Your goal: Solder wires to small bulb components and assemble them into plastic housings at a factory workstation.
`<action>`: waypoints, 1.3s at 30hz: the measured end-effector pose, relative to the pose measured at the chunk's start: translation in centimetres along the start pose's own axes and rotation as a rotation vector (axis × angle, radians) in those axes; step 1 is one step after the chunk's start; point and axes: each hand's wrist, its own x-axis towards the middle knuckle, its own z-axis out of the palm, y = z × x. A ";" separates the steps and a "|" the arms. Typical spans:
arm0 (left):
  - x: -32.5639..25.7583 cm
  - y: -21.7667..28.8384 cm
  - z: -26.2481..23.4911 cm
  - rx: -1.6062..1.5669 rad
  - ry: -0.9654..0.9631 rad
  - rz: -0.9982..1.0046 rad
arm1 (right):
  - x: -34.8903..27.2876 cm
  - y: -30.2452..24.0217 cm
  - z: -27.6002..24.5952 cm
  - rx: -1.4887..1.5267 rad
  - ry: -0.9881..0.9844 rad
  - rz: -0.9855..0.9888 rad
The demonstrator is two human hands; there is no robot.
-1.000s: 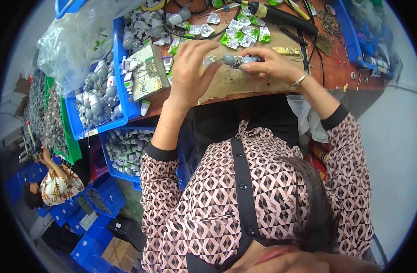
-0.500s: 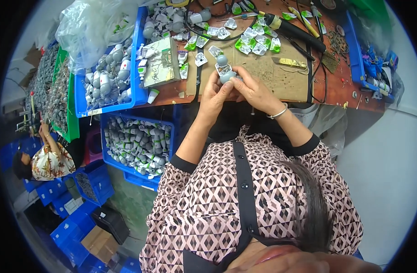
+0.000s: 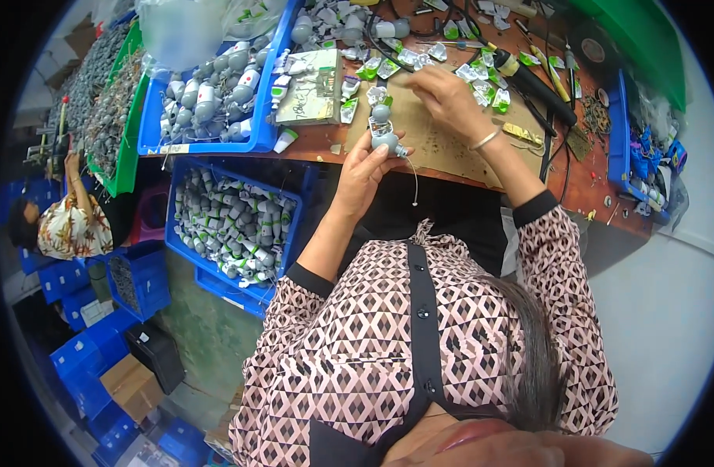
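My left hand [image 3: 361, 177] grips a small grey-and-white plastic housing [image 3: 383, 137] above the front edge of the bench. The housing has a rounded grey base and an open white middle, with small parts inside too small to name. A thin white cord [image 3: 415, 180] hangs from its right side. Beyond it, my right hand [image 3: 455, 103] reaches over the cardboard, fingers stretched out toward loose white-and-green plastic pieces [image 3: 410, 57]. I see nothing held in it, though its fingertips partly cover the pieces beneath.
A blue bin [image 3: 275, 101] of grey-and-white housings stands left of a worn box [image 3: 309, 105]. Below is another filled blue bin [image 3: 170, 233]. A black-handled tool [image 3: 532, 82] and cables lie at the back right, near a blue tray [image 3: 620, 156]. Another person [image 3: 73, 218] works far left.
My right hand has let go of the housing and moved up and away toward the white-and-green pieces. My left hand still holds the housing, and its cord now hangs in sight. The view has shifted slightly.
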 end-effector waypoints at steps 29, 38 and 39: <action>0.7 2.0 2.2 -0.021 -0.118 -0.059 | 3.8 7.0 -1.6 -0.432 0.056 0.058; 1.6 1.1 1.3 0.120 -0.135 -0.057 | -7.5 -1.1 -4.0 0.248 -0.253 0.439; 1.8 1.1 1.6 0.116 -0.137 -0.060 | -8.2 -1.6 -3.8 0.245 -0.255 0.443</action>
